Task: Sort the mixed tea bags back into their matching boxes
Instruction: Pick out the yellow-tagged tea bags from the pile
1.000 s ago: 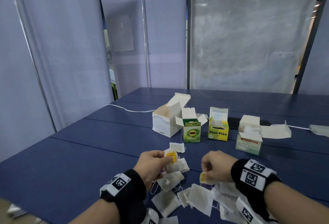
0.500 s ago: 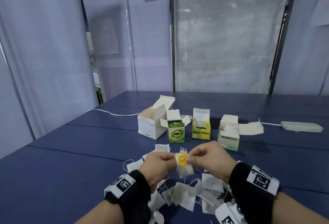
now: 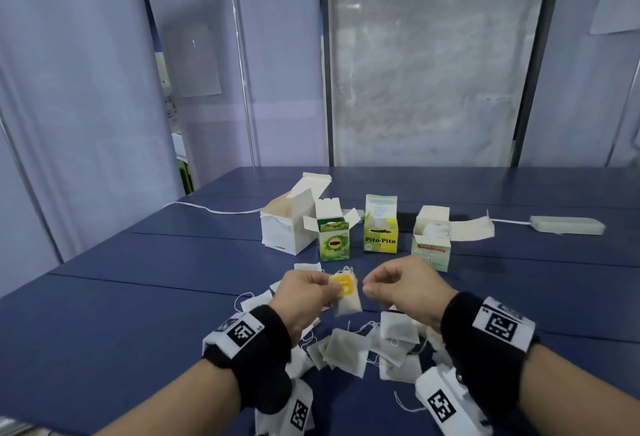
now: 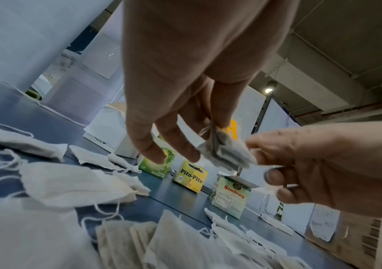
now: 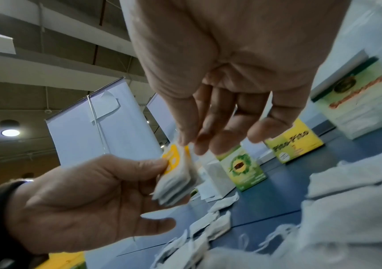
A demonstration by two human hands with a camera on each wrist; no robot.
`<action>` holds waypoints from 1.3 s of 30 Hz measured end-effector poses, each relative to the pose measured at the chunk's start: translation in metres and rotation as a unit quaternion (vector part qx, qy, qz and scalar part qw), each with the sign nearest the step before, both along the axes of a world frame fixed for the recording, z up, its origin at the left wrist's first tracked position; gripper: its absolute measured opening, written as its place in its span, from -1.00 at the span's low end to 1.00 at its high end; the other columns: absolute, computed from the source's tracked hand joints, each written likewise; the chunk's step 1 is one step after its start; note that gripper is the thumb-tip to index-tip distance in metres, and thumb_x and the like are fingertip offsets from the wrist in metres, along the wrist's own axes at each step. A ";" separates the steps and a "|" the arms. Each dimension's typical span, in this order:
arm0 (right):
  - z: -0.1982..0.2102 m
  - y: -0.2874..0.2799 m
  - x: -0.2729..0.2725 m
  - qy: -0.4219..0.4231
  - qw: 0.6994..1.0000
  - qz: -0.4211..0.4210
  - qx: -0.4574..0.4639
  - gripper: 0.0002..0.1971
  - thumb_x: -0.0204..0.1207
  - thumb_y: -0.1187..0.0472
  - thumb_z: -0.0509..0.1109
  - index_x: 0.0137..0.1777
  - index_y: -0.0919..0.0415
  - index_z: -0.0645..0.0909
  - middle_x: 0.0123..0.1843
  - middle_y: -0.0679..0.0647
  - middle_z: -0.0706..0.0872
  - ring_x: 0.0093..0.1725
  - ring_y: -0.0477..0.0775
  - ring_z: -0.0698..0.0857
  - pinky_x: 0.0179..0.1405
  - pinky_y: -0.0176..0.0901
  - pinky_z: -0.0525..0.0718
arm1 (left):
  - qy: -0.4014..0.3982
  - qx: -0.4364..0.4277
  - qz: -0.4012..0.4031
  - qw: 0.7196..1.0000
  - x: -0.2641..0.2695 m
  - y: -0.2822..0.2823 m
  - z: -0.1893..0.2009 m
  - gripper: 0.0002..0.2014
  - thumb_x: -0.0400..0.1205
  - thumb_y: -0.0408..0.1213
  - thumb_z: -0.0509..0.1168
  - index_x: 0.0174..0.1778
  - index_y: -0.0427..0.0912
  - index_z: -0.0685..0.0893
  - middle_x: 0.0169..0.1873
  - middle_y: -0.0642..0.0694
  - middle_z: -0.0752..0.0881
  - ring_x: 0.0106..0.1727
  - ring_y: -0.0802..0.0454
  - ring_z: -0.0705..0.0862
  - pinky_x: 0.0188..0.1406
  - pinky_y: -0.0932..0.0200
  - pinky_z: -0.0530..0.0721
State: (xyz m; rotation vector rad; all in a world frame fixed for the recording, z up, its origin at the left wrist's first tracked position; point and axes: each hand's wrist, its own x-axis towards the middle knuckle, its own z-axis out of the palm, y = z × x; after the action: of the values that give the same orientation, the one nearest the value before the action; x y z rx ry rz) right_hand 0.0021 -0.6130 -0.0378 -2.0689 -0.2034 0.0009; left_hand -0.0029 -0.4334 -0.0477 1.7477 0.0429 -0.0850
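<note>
Sorting is judged barely begun: most bags [image 3: 348, 352] lie heaped below the grip, while four opened boxes [image 3: 380, 235] stand beyond it. A small stack [image 3: 344, 292] with yellow tags is pinched in the left hand [image 3: 304, 292], raised above the heap. The right hand [image 3: 401, 285], just beside the stack, is curled; whether anything is held cannot be told.

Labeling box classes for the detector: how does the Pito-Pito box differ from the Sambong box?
Colour: the Pito-Pito box is bright yellow with black lettering; the Sambong box is pale green-white with red lettering.
Lid: the Pito-Pito box's top flap stands upright; the Sambong box's long flap lies folded out to the side.
Contents: white material shows in the Sambong box's mouth; the Pito-Pito box's inside is not visible.
Shared: both stand upright and open on the blue table, in one row.
</note>
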 end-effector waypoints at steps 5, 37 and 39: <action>-0.004 -0.060 -0.010 0.030 0.961 0.032 -0.274 -0.89 0.46 0.18 0.50 -0.02 0.07 0.77 -0.10 -0.13 0.78 -0.15 -0.24 0.69 -0.21 -0.53 0.57 | 0.045 0.005 0.025 0.999 0.009 0.003 -0.004 -0.90 0.53 -0.48 0.40 -0.08 -0.39 0.77 -0.25 -0.23 0.72 -0.27 -0.04 0.59 -0.39 0.22 0.48; -0.048 -0.091 -0.023 0.164 0.928 -0.080 -0.324 -0.82 0.25 0.17 0.59 -0.31 0.11 0.61 -0.22 0.02 0.71 -0.24 -0.06 0.64 -0.23 -0.24 0.62 | 0.094 -0.013 -0.044 0.995 0.008 -0.024 -0.020 -0.92 0.54 -0.36 0.41 -0.07 -0.21 0.77 -0.24 -0.20 0.73 -0.30 -0.04 0.61 -0.43 0.20 0.48; -0.047 -0.091 -0.023 0.161 0.928 -0.082 -0.326 -0.75 0.23 0.18 0.61 -0.21 0.11 0.57 -0.17 0.04 0.67 -0.21 -0.04 0.61 -0.23 -0.24 0.59 | 0.093 -0.009 -0.045 0.995 0.007 -0.024 -0.021 -0.93 0.55 -0.35 0.41 -0.09 -0.20 0.78 -0.26 -0.18 0.73 -0.35 -0.01 0.61 -0.43 0.21 0.49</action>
State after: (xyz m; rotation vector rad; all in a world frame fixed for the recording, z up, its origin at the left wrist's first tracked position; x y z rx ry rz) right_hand -0.0211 -0.7039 -0.0847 -2.7001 0.2063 0.3455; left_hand 0.0042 -0.4573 -0.0684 1.7189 0.0999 -0.3133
